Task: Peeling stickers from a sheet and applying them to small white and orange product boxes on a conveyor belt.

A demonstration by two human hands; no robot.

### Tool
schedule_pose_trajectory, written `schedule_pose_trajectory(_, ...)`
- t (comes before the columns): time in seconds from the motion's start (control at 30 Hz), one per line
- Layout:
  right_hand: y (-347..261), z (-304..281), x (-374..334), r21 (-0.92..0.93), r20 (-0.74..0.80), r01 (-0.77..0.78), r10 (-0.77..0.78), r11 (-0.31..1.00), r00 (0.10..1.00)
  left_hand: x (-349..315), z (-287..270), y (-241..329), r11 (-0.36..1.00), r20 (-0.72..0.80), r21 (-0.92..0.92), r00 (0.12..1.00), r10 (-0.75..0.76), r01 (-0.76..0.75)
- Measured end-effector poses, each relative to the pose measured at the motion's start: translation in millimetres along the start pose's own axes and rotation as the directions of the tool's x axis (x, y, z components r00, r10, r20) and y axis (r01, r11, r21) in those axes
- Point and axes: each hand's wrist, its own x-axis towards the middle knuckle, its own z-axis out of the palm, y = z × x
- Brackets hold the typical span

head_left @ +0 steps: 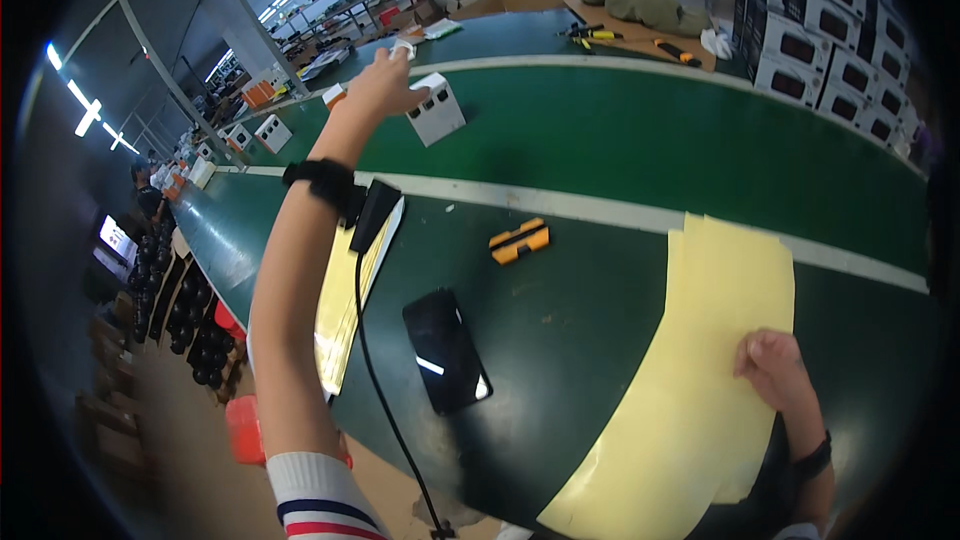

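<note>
My left hand [385,85] reaches far out over the green conveyor belt [600,130], thumb stretched away from the fingers. Just right of it stands a white box [437,112] with dark printed windows; the hand appears to be beside it, not gripping it. A small white item [403,48] shows at the fingertips, and I cannot tell whether they touch it. On the right, my right hand [770,365] has its fingers curled and rests over a stack of long yellow sheets [715,310]. Whatever those fingers may hold is hidden.
A black phone [447,350] and an orange-and-black tool [520,240] lie on the near table. More yellow sheets [345,310] lie under my left forearm, where a black cable [375,380] hangs. Stacked boxes [825,30] stand far right; hand tools [600,35] lie beyond the belt.
</note>
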Motion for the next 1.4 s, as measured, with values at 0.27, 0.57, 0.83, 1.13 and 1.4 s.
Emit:
schedule_pose_trajectory(0.27,1,-16,-3,0.091,-0.008,0.017,-0.017,0.996,1.0,54,153,-7,0.981,0.086,0.03,0.977,-0.196,0.194)
schedule_pose_trajectory(0.57,2,-10,-2,0.068,0.021,0.018,-0.02,0.997,1.0,15,176,-11,0.957,-0.324,-0.278,0.946,-0.009,-0.086)
schedule_pose_trajectory(0.83,-7,4,-3,0.073,-0.005,0.106,-0.106,0.992,0.994,-41,101,72,0.884,-0.426,-0.249,0.864,0.268,-0.396)
schedule_pose_trajectory(1.13,-53,54,-66,-0.148,0.039,0.419,-0.418,0.896,0.908,-199,-25,207,0.265,-0.454,-0.752,0.765,0.456,-0.604)
schedule_pose_trajectory(1.4,-68,71,-106,-0.458,0.396,0.709,-0.591,0.536,0.702,-301,-35,277,-0.112,-0.45,-0.836,0.555,0.699,-0.536)
